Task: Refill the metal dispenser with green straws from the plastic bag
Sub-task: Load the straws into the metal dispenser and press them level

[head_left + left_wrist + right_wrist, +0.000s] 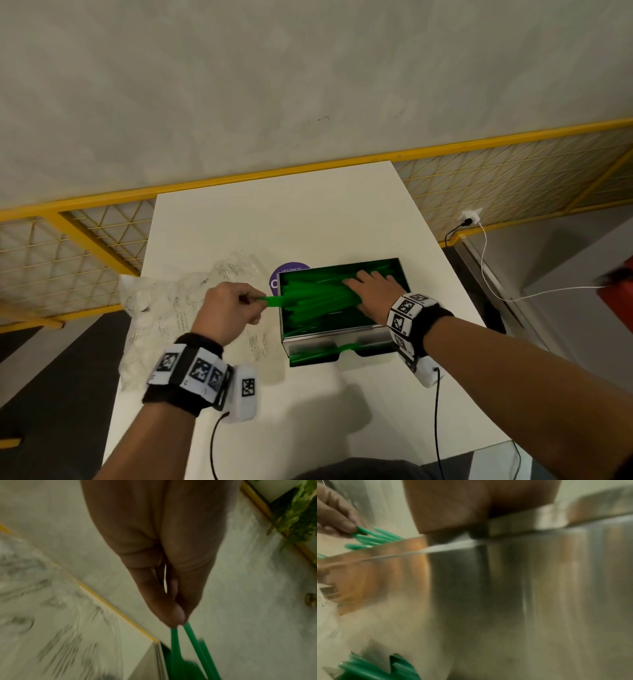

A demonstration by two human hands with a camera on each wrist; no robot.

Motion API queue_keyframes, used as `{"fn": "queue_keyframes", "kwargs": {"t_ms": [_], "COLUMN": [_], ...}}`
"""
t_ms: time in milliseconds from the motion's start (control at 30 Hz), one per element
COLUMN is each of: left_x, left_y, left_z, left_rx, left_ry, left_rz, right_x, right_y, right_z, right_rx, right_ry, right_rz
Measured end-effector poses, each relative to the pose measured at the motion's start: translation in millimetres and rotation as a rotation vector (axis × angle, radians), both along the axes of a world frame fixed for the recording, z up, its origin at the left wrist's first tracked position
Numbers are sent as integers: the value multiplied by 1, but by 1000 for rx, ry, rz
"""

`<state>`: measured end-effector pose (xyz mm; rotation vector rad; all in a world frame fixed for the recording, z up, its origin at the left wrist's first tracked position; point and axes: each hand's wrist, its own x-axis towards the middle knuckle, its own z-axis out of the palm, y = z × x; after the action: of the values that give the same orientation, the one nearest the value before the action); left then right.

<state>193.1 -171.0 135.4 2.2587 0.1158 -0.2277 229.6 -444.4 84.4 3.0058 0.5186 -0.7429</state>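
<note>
**Straw ends pinched at the dispenser's left wall**

Our left hand (228, 310) pinches the ends of a few green straws (192, 639) between thumb and fingertips, just outside the left wall of the metal dispenser (337, 337); those straws slant over that wall into the open top. Our right hand (371, 294) lies flat inside the dispenser, fingers straight, pressing down on the pile of green straws (315, 298) that fills it; it grips nothing. More straw ends show in the slot low on the dispenser's near face. The right wrist view is blurred, mostly brushed metal with straw tips at the left edge. The plastic bag (164, 308) lies crumpled to the left of the dispenser, under our left hand. A purple sticker (286, 272) peeks out at the dispenser's far left corner. All rest on a white table (308, 212); behind the dispenser runs a yellow wire railing (445, 178).
</note>
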Motion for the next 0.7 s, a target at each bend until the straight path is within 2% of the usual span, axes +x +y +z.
{"fn": "queue_keyframes", "kwargs": {"t_ms": [100, 233, 300, 400, 500, 700], "left_x": [7, 2, -1, -2, -1, 2], "left_y": [11, -6, -20, -37, -40, 1], "left_z": [11, -2, -14, -23, -23, 17], "left_rx": [-40, -156, -163, -63, -69, -44], "left_ry": [31, 174, 145, 23, 1, -19], "left_rz": [-36, -103, -81, 32, 91, 79], "right_x": [1, 1, 0, -1, -1, 0], "right_y": [3, 6, 7, 5, 4, 2], "right_z": [-1, -2, -3, -4, -4, -7], "right_rx": [-7, -10, -6, 12, 28, 49], "right_ry": [23, 25, 25, 20, 18, 25], "right_rz": [-12, -35, -47, -54, -63, -88]}}
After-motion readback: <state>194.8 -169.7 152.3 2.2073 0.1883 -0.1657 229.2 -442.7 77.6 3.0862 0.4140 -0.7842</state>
